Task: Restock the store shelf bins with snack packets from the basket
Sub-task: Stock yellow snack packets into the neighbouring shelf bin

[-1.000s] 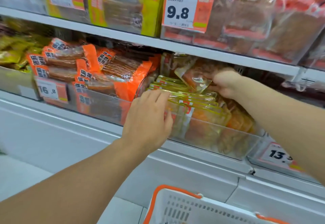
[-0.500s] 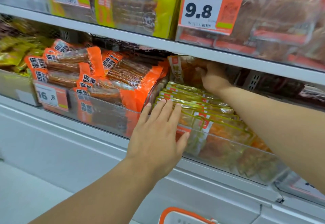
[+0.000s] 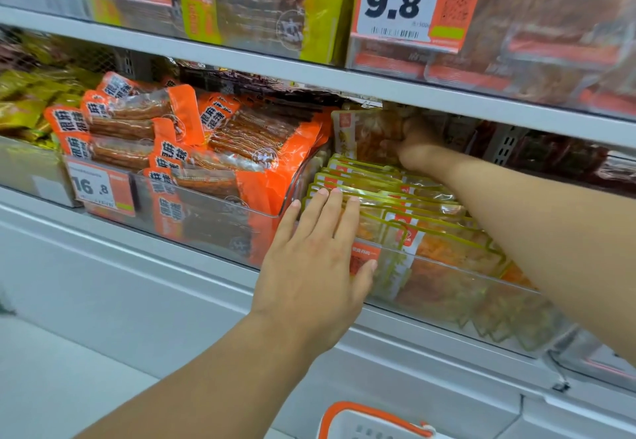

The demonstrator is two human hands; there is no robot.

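Note:
A clear shelf bin point(image 3: 447, 295) holds a row of several yellow-edged snack packets point(image 3: 389, 194) standing one behind another. My left hand point(image 3: 318, 252) lies flat against the front packets, fingers straight, thumb on the bin's front wall. My right hand point(image 3: 414, 144) reaches deep under the upper shelf and grips one upright snack packet point(image 3: 370, 135) at the back of the row. The basket point(image 3: 371, 421), white with an orange rim, shows only its top edge at the bottom of the view.
Left of this bin stands another clear bin point(image 3: 213, 218) full of orange packets with a 16.8 price tag point(image 3: 99, 187). The upper shelf edge point(image 3: 309, 73) hangs low over my right hand, with a 9.8 tag point(image 3: 413, 1) above. Dark packets point(image 3: 557, 156) lie to the right.
My right hand has pushed the packet farther back and stood it upright behind the row. My left hand has flattened against the front packets. The view has moved closer and the basket has dropped lower.

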